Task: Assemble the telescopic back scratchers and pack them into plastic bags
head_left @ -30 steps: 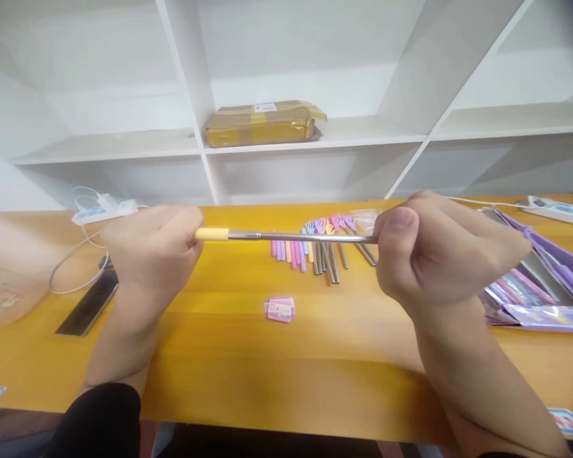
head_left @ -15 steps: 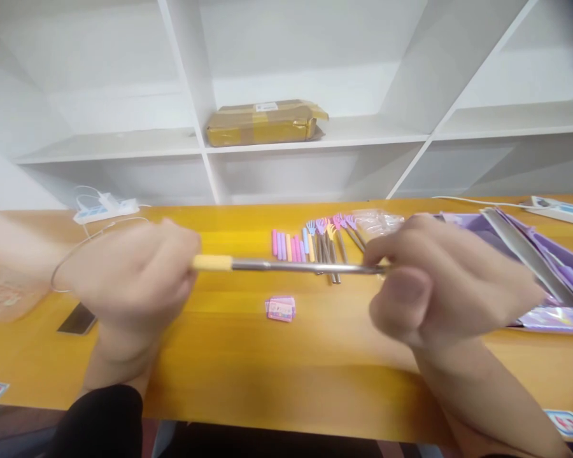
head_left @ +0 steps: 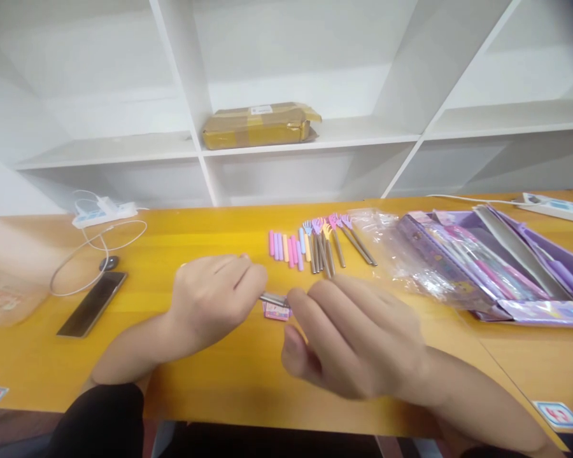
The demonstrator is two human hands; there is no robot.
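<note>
Between my two closed hands runs a metal telescopic rod (head_left: 274, 299), of which only a short silver piece shows. My left hand (head_left: 214, 292) is wrapped round one end, hiding the yellow grip seen earlier. The other end sits in the curled fingers of my right hand (head_left: 358, 337). Just beneath the rod lie small pink cards (head_left: 275, 312), partly covered. Beyond my hands, several pastel grip sleeves (head_left: 286, 248) form a row. Beside them are several back scratchers (head_left: 328, 245) with coloured hand-shaped heads and bare metal rods.
On the right, a purple box (head_left: 487, 310) holds packed pens, with a crumpled clear bag (head_left: 386, 254) against it. A phone (head_left: 91, 305), a mouse (head_left: 109, 263), a white cable and a power strip (head_left: 104, 213) lie left. A taped carton (head_left: 260, 126) sits on the shelf.
My hands have come much closer together, and the visible length of rod has shortened. My right hand has moved left and down; my left hand has moved right. The yellow grip is now hidden.
</note>
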